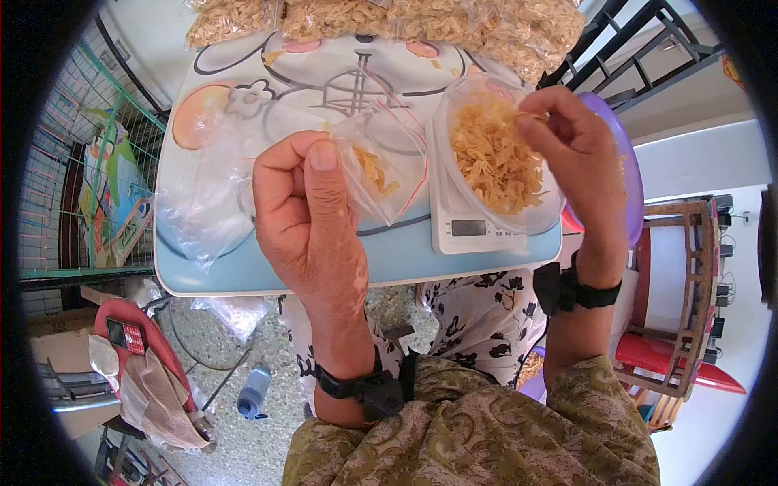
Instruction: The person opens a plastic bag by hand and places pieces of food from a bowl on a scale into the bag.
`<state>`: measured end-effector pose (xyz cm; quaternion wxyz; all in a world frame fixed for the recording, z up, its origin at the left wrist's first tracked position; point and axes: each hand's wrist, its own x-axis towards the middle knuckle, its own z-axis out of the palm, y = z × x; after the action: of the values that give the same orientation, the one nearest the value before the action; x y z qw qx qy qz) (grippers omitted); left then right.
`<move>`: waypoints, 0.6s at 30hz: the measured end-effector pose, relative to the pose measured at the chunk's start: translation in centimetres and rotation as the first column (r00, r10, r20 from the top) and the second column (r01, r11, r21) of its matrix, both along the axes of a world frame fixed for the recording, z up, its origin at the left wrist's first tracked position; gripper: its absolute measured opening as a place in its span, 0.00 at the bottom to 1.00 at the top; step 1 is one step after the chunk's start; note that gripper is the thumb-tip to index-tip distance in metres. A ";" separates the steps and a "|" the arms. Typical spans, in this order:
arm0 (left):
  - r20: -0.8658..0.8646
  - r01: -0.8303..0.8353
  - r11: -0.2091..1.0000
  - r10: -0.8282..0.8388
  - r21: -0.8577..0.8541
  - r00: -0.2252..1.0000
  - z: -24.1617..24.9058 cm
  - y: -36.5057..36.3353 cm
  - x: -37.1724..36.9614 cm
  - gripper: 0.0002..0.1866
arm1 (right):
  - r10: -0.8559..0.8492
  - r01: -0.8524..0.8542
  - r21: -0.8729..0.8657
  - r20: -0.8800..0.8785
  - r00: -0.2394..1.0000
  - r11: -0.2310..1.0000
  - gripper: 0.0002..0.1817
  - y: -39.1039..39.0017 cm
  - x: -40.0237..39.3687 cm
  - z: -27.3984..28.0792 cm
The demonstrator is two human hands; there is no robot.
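Observation:
My left hand point(312, 211) pinches a small clear zip bag point(397, 154) with a red seal line between thumb and fingers. A few dried yellow flakes point(373, 170) lie inside the bag. My right hand point(571, 146) is over the right rim of a clear plastic bowl point(474, 85), its thumb and fingertips pressed together; what they hold is too small to make out. Many dried yellow flakes point(494, 158) fill much of the bowl. The bowl stands on a white kitchen scale point(450, 241) with a small display, on the table's right side.
Empty clear bags point(203, 194) lie on the left of the patterned table point(324, 275). Large bags of dried flakes point(421, 24) line the back edge. A purple basin point(628, 178) is behind my right hand. On the floor stands a blue bottle point(254, 390).

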<state>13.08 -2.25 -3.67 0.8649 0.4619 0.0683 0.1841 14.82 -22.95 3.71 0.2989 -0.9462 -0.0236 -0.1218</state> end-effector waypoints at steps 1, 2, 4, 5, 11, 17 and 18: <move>0.004 -0.004 1.000 0.004 0.001 1.000 -0.1 0.0 0.0 0.06 | -0.047 0.047 0.078 -0.006 0.999 0.996 0.06 -0.1 -0.3 0.6; 0.006 -0.002 1.000 0.002 0.000 1.000 -0.1 0.0 0.0 0.06 | -0.064 0.066 0.140 -0.015 0.998 0.988 0.04 -0.5 -0.5 0.9; 0.017 0.013 1.000 -0.013 0.007 1.000 -0.1 0.1 -0.1 0.07 | -0.070 0.071 0.170 -0.007 0.997 0.983 0.04 -0.4 -1.1 1.4; 0.018 0.012 1.000 -0.012 0.007 1.000 0.0 0.1 -0.1 0.07 | -0.075 0.074 0.201 -0.002 0.997 0.977 0.04 -0.4 -1.3 1.5; -0.011 0.028 1.000 -0.028 -0.006 1.000 0.4 0.1 -0.2 0.06 | 0.033 -0.031 -0.258 0.006 0.999 0.966 0.12 -0.8 -1.8 0.2; -0.001 -0.026 0.999 0.026 0.034 1.000 0.0 0.0 0.2 0.08 | 0.104 -0.126 -0.214 -0.110 0.988 0.969 0.21 -0.3 -2.1 0.1; 0.008 -0.019 1.000 0.019 0.021 1.000 -0.1 0.0 0.2 0.08 | 0.104 -0.126 -0.214 -0.111 0.988 0.969 0.21 -0.1 -2.2 0.3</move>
<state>13.33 -2.29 -3.73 0.8584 0.4699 0.0675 0.1947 12.62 -23.10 4.01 0.1994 -0.9754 -0.0770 -0.0537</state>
